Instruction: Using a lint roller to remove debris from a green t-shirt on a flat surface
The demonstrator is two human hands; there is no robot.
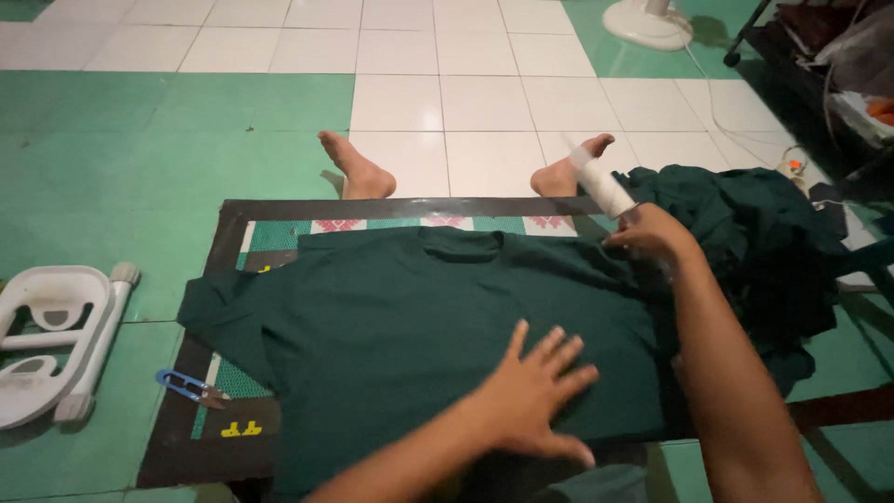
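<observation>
Head view: your left hand [535, 396] lies flat, fingers spread, on the dark green shirt [419, 326] laid out over the patterned mat [233, 233] on the floor. Your right hand [652, 233] has its grip pressed around a white lint roller [601, 182] at the shirt's far right edge. Blue thread snips [191, 387] lie on the mat's left side.

Home floor workspace: green-and-white tiled floor [438, 93], pedestal fan [647, 23], garment pile [773, 242].

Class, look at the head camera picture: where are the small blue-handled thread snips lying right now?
The thread snips lie at the lower left on the board, just off the green shirt, right of the white plastic stool.
</observation>
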